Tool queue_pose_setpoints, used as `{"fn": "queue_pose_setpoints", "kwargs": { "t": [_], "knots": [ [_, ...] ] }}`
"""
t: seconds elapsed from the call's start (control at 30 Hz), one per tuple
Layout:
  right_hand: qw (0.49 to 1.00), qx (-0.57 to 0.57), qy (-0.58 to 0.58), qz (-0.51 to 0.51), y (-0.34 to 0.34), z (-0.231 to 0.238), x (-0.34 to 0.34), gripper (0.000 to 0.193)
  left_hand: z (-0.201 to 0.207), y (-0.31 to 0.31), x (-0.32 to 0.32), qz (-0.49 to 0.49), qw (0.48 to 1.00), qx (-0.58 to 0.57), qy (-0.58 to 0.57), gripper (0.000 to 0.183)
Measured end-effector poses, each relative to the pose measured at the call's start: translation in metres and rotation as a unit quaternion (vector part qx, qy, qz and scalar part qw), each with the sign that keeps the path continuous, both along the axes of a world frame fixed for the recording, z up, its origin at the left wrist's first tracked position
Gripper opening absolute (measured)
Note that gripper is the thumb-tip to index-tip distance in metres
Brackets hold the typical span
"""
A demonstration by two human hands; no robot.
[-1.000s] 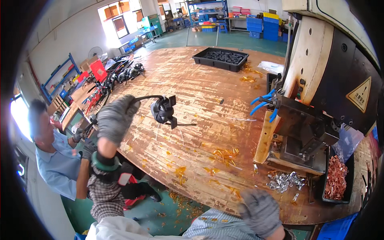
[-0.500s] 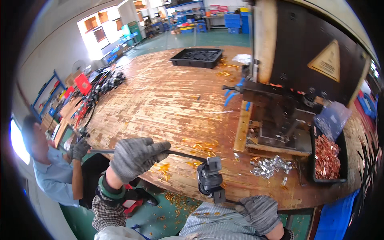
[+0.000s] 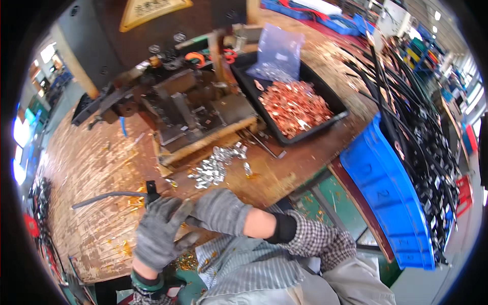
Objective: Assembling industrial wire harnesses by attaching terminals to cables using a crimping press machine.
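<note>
My left hand [image 3: 158,231], in a grey knit glove, closes around a black plastic block at the table's front edge. Only the block's upper end [image 3: 152,189] shows above the fingers; the rest is hidden. From it a dark cable [image 3: 104,197] reaches left across the wood. My right hand [image 3: 221,209], gloved alike, meets the left one with its fingers curled in; what they grip is hidden behind the gloves. Just beyond the hands lies a pile of small silver metal pieces [image 3: 211,168].
A dark press-like machine [image 3: 188,109] stands behind the pile. To its right, a black tray [image 3: 300,138] holds copper pieces [image 3: 297,107] and a clear plastic bag [image 3: 277,53]. A blue crate [image 3: 389,203] at right is heaped with black cables [image 3: 406,127].
The view has swung right, bringing the blue crate into sight. My hands have come together from apart; the left has gone from the cable to the black block. The other person is out of view.
</note>
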State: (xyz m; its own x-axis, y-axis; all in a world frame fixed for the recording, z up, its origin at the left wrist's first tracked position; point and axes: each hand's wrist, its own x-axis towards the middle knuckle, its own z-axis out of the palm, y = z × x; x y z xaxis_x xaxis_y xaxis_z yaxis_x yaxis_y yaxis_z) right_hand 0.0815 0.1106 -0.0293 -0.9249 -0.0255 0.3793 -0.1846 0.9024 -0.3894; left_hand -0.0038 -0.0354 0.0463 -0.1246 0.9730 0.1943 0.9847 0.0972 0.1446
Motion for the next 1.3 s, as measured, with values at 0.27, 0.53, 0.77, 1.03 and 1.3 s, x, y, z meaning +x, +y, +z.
{"fn": "queue_pose_setpoints", "kwargs": {
  "t": [0.27,0.53,0.77,1.03,1.3],
  "knots": [
    [0.987,-0.116,-0.106,0.024,0.023,-0.012,0.022,0.024,-0.047,0.019,-0.002,0.027,0.997,0.015,-0.077,0.043],
    [0.980,-0.192,-0.046,0.002,0.031,-0.018,0.040,0.030,-0.056,0.011,-0.001,0.067,0.996,0.040,-0.048,0.028],
    [0.990,-0.091,-0.103,-0.037,0.032,0.002,0.041,0.030,-0.045,0.025,0.008,0.057,0.996,0.027,-0.066,0.020],
    [0.949,0.083,-0.074,-0.295,0.095,-0.016,0.045,0.030,-0.032,0.043,-0.010,0.096,0.979,0.073,-0.164,0.019],
    [0.959,-0.169,0.049,-0.223,0.082,-0.019,0.035,0.025,-0.024,0.047,-0.016,0.078,0.974,0.060,-0.204,0.017]
  ]
}}
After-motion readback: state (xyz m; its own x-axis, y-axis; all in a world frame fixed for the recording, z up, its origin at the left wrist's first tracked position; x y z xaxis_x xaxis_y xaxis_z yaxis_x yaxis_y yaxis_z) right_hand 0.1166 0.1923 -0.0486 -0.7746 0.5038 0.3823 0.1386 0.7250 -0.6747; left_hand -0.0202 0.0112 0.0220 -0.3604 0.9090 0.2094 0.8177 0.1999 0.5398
